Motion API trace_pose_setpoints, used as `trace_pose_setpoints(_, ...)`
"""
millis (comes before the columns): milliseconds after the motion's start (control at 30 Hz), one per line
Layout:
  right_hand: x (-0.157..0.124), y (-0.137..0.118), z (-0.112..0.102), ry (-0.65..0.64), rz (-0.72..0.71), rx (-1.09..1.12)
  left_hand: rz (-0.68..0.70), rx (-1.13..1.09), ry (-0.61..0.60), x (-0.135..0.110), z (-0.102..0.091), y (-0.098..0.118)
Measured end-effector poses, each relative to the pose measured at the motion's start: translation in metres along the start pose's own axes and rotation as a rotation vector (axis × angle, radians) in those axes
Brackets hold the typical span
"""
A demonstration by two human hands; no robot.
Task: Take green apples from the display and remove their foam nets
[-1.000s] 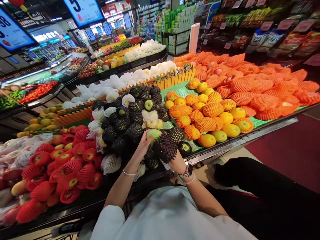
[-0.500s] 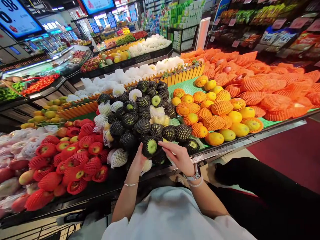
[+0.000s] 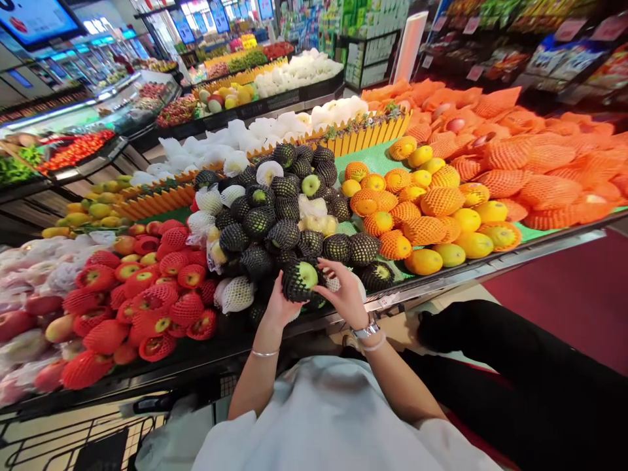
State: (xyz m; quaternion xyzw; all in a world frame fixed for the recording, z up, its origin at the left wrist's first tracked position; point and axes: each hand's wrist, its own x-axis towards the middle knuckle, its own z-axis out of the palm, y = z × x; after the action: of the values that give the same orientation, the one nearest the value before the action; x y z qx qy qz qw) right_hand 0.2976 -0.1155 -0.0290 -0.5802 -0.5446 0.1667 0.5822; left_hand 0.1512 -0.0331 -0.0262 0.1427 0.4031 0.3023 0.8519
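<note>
A green apple [image 3: 307, 275] in a black foam net sits between my hands at the front edge of the display. My left hand [image 3: 279, 304] cups it from the left and below, the thumb up along its side. At its right side, my right hand [image 3: 345, 294] is bent round, with thumb and forefinger on the bare green skin and the net's rim. A bracelet is on my left wrist; a watch [image 3: 367, 330] and a band are on the right. Directly behind lies a heap of black-netted apples [image 3: 282, 234]. Part of a pale netted fruit shows behind my right hand.
Red-netted apples [image 3: 156, 307] lie to the left, yellow mangoes [image 3: 424, 261] and orange-netted fruit [image 3: 544, 160] to the right. A metal display edge [image 3: 407, 294] runs before me. A shopping cart [image 3: 44, 438] stands lower left; a person's black-clothed legs [image 3: 515, 366] are at right.
The apple has turned so its bare green part faces right, toward my right hand. My right fingers, flatter before, now curl onto its side. The view has tilted down slightly.
</note>
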Motion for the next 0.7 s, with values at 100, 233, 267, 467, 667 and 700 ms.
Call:
trace_pose_setpoints(100, -0.005, 0.011, 0.017, 0.251, 0.004, 0.286, 0.0, -0.078, 0.007, -0.008, 0.007, -0.003)
trace_pose_setpoints(233, -0.009, 0.015, 0.036, 0.035, -0.044, 0.405, 0.01, -0.086, 0.025, -0.018, 0.014, -0.008)
trace_pose_setpoints(267, -0.009, 0.014, 0.038, -0.022, -0.034, 0.374, 0.028, -0.073, 0.011, -0.019, 0.013, -0.01)
trace_pose_setpoints(467, -0.011, -0.006, 0.035, -0.046, -0.025, 0.166, 0.235, 0.084, 0.007, -0.016, -0.007, -0.022)
trace_pose_setpoints(667, -0.018, -0.015, 0.035, -0.063, -0.094, 0.195, 0.441, 0.142, 0.045, -0.015, -0.019, -0.037)
trace_pose_setpoints(700, -0.02, -0.014, 0.036, -0.054, -0.09, 0.214, 0.462, 0.165, 0.042, -0.015, -0.02, -0.038)
